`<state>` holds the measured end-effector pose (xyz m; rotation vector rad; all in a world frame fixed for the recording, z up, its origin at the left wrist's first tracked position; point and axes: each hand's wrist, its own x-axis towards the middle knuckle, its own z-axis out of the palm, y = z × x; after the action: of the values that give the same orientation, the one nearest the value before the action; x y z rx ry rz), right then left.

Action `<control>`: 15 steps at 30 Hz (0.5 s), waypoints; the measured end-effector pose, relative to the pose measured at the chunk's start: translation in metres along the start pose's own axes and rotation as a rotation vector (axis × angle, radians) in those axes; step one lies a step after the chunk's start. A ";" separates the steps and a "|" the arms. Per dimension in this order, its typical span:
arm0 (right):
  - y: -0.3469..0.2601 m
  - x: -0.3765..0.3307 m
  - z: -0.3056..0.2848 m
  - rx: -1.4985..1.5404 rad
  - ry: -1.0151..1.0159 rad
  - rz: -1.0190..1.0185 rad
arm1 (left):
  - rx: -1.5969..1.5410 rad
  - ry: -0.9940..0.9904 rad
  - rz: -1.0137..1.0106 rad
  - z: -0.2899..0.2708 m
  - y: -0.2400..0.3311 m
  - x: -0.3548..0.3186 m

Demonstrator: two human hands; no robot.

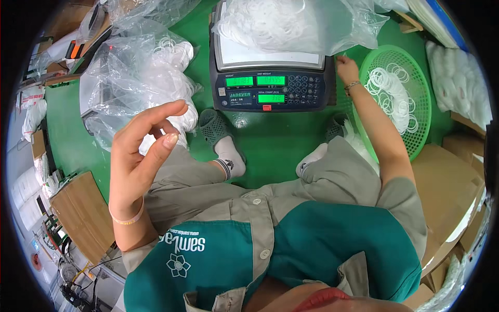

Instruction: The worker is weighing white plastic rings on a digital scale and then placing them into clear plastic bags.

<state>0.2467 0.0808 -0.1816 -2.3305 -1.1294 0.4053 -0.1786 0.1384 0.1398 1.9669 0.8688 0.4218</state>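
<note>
My left hand (138, 156) is raised on the left, with fingers bent, thumb and forefinger apart and nothing visible in it. Beyond it lies a clear plastic bag (140, 78) of white rings on the floor. In front of me is a dark counting scale (270, 93) with lit green displays. On its pan (241, 60) rests another clear bag of white rings (270, 23). My right hand (346, 70) is by the scale's right edge, close to that bag, with fingers curled; what they hold, if anything, is hidden. Beside my right forearm stands a green basket (427, 104) with loose white rings (392, 99).
Bagged white goods (460, 78) stand at the far right, above brown cardboard (447, 187). A cardboard box (83, 216) and cables (73, 281) lie at the left. My feet in dark clogs (214, 129) rest on the green floor (260, 140) before the scale.
</note>
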 end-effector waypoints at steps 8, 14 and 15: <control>-0.190 -0.031 -0.217 0.895 0.138 -0.551 | -0.039 -0.028 -0.003 0.000 0.001 -0.006; -0.237 0.048 -0.100 -0.053 -0.461 -0.625 | -0.021 -0.091 0.071 0.002 0.012 -0.006; -0.235 0.056 -0.077 -0.380 -0.386 -0.835 | -0.025 -0.096 0.081 0.003 0.014 -0.005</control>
<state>0.1674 0.2234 0.0120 -1.8472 -2.3867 0.3387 -0.1751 0.1282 0.1506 1.9870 0.7224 0.3795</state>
